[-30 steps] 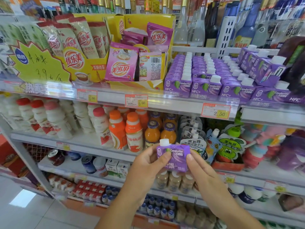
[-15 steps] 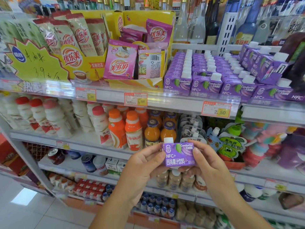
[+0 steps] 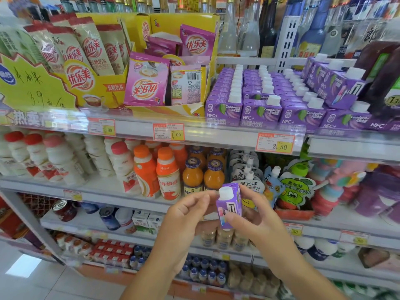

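A small purple juice carton (image 3: 230,205) with a white cap is upright in front of the middle shelf, its narrow side facing me. My right hand (image 3: 257,221) grips it, thumb on the lower front and fingers round the top and back. My left hand (image 3: 186,217) is just left of the carton with fingers loosely curled; I see no hold on it. Rows of the same purple cartons (image 3: 259,100) fill the upper shelf at the right.
Yellow display boxes of milk-tea sachets (image 3: 147,83) stand on the upper shelf. White and orange drink bottles (image 3: 155,169) and spouted pouches (image 3: 294,187) line the middle shelf. Cans and small bottles sit lower down. Glass bottles (image 3: 268,29) stand at the top.
The carton has turned from its broad front to its narrow side. My left hand has let go and drawn slightly left; my right hand keeps hold of it.
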Demonstrator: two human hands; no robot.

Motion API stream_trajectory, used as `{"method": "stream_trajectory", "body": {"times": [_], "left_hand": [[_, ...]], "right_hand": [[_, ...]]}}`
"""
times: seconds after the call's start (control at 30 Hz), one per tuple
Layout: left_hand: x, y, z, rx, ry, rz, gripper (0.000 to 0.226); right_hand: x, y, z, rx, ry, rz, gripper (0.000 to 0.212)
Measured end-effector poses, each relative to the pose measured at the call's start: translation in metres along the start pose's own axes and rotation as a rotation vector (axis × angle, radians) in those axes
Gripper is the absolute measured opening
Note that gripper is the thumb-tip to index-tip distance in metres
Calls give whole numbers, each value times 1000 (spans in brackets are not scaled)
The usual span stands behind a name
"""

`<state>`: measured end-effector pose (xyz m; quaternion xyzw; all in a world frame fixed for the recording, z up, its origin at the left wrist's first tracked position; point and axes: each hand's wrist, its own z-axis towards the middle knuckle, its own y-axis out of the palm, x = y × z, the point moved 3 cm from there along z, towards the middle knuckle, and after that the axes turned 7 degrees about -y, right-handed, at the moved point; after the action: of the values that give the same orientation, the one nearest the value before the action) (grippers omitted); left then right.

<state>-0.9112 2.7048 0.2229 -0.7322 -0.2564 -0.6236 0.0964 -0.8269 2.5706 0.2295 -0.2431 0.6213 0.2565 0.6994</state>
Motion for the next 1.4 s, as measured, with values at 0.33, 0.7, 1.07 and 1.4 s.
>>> {"method": "stream_trajectory", "body": {"times": [0.33, 0.7, 1.07, 1.4], "left_hand": [[0, -3, 14, -98, -11, 77, 50], [5, -9, 16, -81, 192, 132, 45], [58, 20, 25, -18, 434, 296, 38], [163, 41, 90, 240, 953, 1087, 56]], "right_hand": [[8, -4, -1, -67, 97, 299, 36], [8, -31, 3, -74, -139, -143, 43], [-84, -61, 36, -73, -342, -539, 33], [-204, -101, 101, 162, -516, -876, 18]]}}
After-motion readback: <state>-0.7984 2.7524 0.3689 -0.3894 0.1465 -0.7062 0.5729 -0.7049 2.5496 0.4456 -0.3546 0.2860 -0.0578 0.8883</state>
